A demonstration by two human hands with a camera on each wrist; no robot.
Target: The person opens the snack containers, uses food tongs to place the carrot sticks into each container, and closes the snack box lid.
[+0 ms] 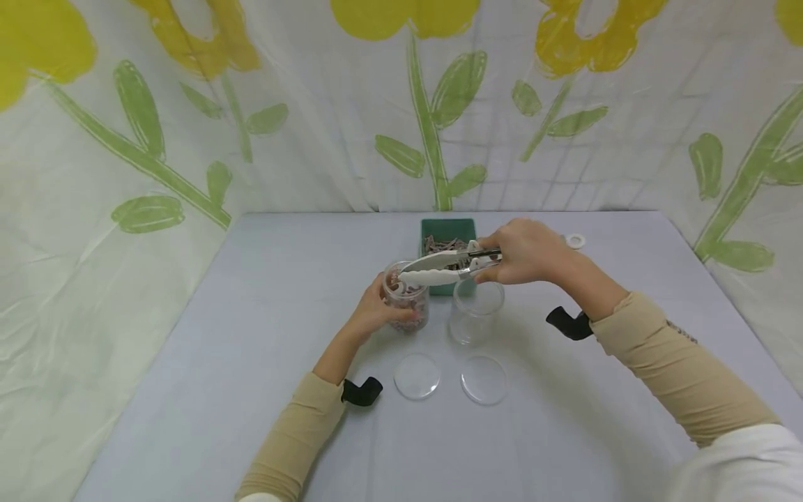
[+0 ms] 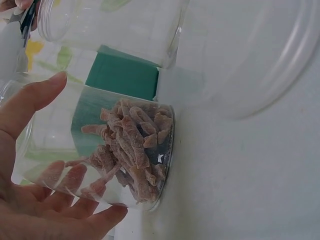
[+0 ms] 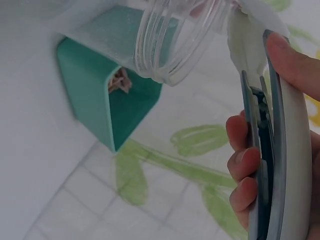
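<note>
My left hand (image 1: 370,310) grips a clear plastic jar (image 1: 422,310) from its left side, thumb and fingers on opposite sides of the wall. Brownish, powder-dusted strips (image 2: 130,145) fill the lower part of this jar, as the left wrist view shows. In my right hand (image 1: 527,251) is a pair of white-and-metal tongs (image 1: 433,268), its tips at the jar's mouth in the head view. Behind the tongs stands a green box (image 1: 448,229) with more strips inside. A second clear jar (image 1: 473,317) stands uncapped below the right hand.
Two clear round lids, a left one (image 1: 417,376) and a right one (image 1: 484,380), lie on the table in front of the jars. A white ring (image 1: 575,241) lies at the back right. A flower-patterned curtain (image 1: 301,160) hangs behind the table.
</note>
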